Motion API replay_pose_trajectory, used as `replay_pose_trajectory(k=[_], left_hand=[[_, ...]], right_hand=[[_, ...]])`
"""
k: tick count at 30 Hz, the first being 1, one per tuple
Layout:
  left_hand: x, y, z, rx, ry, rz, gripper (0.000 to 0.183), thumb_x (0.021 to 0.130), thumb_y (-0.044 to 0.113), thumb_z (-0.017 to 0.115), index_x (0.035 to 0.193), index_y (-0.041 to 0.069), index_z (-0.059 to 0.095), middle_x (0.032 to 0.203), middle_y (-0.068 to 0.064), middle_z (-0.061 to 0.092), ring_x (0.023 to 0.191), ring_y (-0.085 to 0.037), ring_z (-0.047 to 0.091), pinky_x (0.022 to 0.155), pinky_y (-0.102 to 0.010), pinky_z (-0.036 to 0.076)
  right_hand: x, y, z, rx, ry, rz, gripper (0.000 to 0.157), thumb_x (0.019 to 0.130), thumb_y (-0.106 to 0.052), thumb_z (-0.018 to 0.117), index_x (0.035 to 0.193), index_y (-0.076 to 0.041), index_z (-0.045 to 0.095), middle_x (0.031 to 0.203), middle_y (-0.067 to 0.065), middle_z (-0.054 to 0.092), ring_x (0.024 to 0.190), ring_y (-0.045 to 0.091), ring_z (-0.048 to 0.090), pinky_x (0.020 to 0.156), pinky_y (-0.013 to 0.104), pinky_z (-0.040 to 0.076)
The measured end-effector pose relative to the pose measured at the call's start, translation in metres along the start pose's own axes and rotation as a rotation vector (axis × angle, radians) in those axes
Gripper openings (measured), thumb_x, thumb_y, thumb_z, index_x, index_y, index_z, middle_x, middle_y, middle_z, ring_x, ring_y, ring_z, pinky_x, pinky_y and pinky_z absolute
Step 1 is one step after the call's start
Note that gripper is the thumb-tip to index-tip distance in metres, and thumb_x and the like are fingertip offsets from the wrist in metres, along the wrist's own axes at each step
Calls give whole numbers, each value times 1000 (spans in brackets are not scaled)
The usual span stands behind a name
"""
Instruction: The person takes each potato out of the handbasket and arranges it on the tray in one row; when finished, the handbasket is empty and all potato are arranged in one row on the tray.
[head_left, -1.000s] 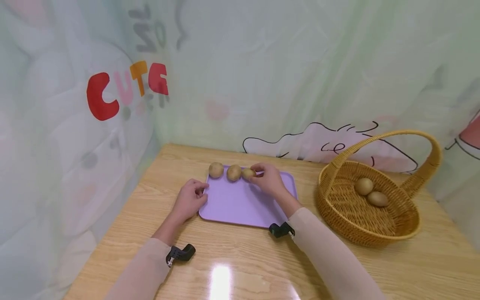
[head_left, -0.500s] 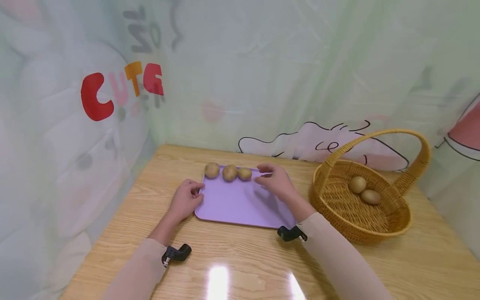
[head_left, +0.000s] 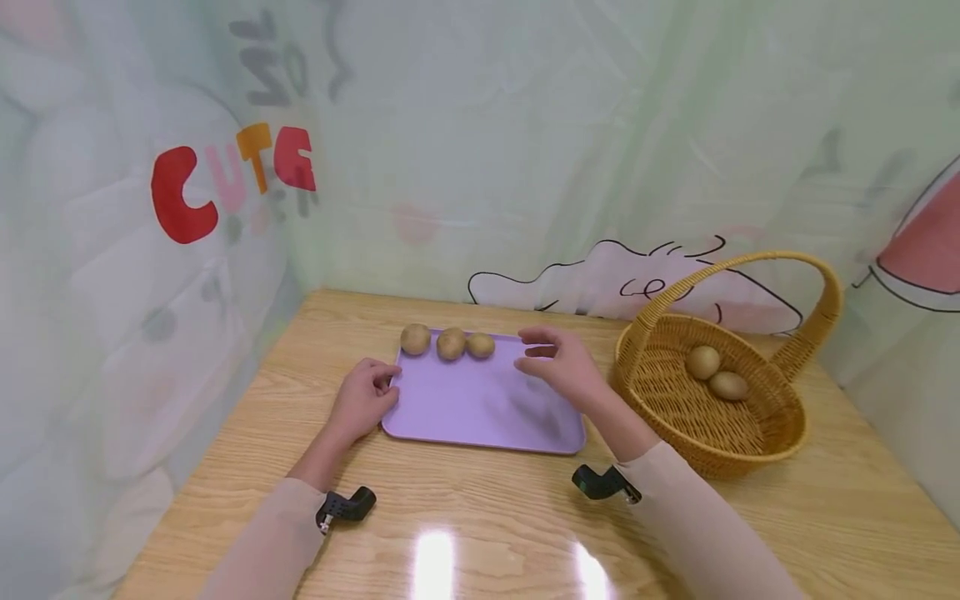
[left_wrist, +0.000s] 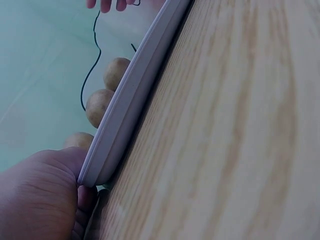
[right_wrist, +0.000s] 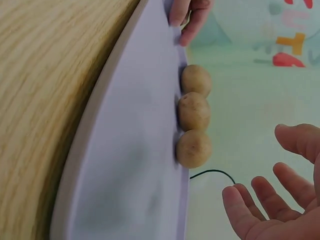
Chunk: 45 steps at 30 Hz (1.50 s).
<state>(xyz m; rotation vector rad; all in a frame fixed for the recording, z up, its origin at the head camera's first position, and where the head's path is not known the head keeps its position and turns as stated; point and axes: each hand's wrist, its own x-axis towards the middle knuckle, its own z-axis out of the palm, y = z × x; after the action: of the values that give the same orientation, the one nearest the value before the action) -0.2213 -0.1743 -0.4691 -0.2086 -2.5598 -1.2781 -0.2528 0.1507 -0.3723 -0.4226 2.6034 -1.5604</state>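
Three brown potatoes stand in a row along the far edge of a purple tray (head_left: 480,408): one at the corner (head_left: 416,339), one in the middle (head_left: 452,343) and a smaller one (head_left: 481,345) on the right. My left hand (head_left: 362,402) pinches the tray's left edge; in the left wrist view its thumb (left_wrist: 60,172) lies over the rim with fingers below. Above the tray's right half, my right hand (head_left: 564,365) is held with fingers spread and nothing in it, apart from the potatoes (right_wrist: 193,149) in the right wrist view.
To the right of the tray stands a wicker basket (head_left: 675,433) with a tall arched handle (head_left: 828,304). Two more potatoes (head_left: 702,362) lie inside it. A printed curtain (head_left: 450,167) hangs behind the wooden table (head_left: 480,517).
My right hand has let go of the smallest potato and drawn back to the right, its fingers opening. My left hand stays at the tray's edge. The head view has turned slightly right.
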Motion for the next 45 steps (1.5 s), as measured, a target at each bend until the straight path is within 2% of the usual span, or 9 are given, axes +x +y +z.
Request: replay_pose_trajectory(k=[9, 15, 23, 26, 30, 35, 45], left_hand=[[2, 0, -3, 3, 0, 0, 28, 83, 3, 68, 111, 0, 71, 97, -8, 55, 77, -16, 53, 66, -28, 47], [1, 0, -2, 15, -10, -10, 29, 83, 3, 68, 112, 0, 71, 97, -8, 54, 77, -16, 52, 66, -28, 46], [0, -2, 1, 16, -16, -6, 29, 83, 3, 69, 112, 1, 71, 97, -8, 54, 76, -16, 52, 66, -27, 46], [0, -2, 2, 15, -15, -9, 28, 83, 4, 69, 112, 1, 71, 97, -7, 54, 76, -16, 52, 66, -27, 46], [0, -3, 3, 17, -18, -14, 28, 84, 5, 69, 112, 2, 71, 97, -7, 54, 77, -16, 53, 65, -27, 46], [0, -3, 3, 16, -17, -16, 28, 84, 5, 68, 112, 2, 71, 97, -7, 54, 76, -16, 53, 65, -28, 46], [-1, -2, 2, 21, -12, -6, 28, 84, 5, 69, 112, 1, 71, 98, -8, 55, 76, -16, 52, 65, -28, 46]], right_hand=[[-19, -6, -9, 35, -29, -54, 48, 83, -13, 77, 127, -9, 60, 126, 10, 60, 117, 36, 56, 89, 40, 51], [-31, -2, -17, 65, -32, -31, 47, 84, -12, 76, 127, -9, 60, 127, 11, 59, 119, 35, 55, 90, 41, 50], [-50, 8, -27, 65, -29, -41, 47, 84, -14, 76, 128, -7, 60, 127, 12, 59, 118, 35, 56, 89, 36, 51], [-57, 12, -33, 61, -17, -18, 46, 84, -15, 76, 127, -9, 60, 126, 11, 60, 118, 33, 57, 88, 33, 51], [-67, 15, -41, 38, -8, 14, 46, 85, -19, 76, 128, -11, 60, 127, 8, 60, 118, 29, 57, 87, 29, 50], [-78, 16, -53, 30, -3, 14, 50, 86, -26, 76, 130, -9, 58, 130, 12, 58, 119, 29, 56, 85, 26, 50], [-98, 13, -80, 71, 26, 27, 50, 89, -25, 72, 131, -5, 55, 126, 13, 58, 112, 24, 59, 84, 22, 50]])
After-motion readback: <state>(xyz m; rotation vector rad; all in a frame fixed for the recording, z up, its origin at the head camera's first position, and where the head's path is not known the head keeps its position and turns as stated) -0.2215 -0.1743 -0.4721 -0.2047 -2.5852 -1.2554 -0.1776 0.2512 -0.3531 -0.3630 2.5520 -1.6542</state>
